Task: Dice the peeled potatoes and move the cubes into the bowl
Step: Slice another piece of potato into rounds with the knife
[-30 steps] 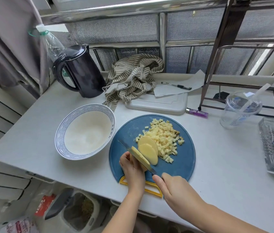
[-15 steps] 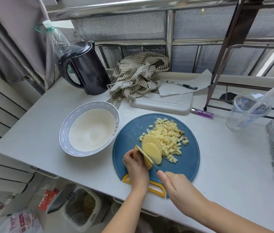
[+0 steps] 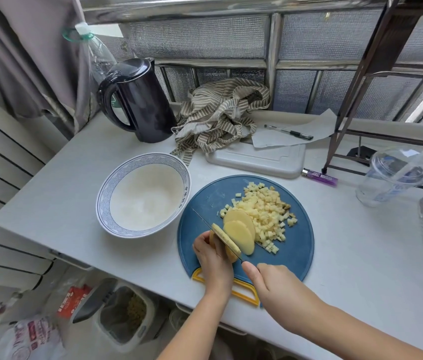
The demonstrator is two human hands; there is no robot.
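Head view: we see a white table (image 3: 75, 203) by a grille (image 3: 335, 42), kettle (image 3: 142, 105) and bowl (image 3: 111, 178) on it; our left fingers (image 3: 202, 242) clamp the potato (image 3: 227, 241), right fingers (image 3: 250, 270) the knife (image 3: 200, 216).

A pale grey flat-topped desk (image 3: 62, 203) stands against a window of frosted, textured glass panes (image 3: 197, 35) in a silver metal frame at 12 o'clock. A grey fabric curtain (image 3: 23, 61) hangs at 10 o'clock, above a white slatted wall panel (image 3: 2, 193) at 9 o'clock. A dark metal rack (image 3: 392, 40) rises at 2 o'clock, where the daylight is brightest.
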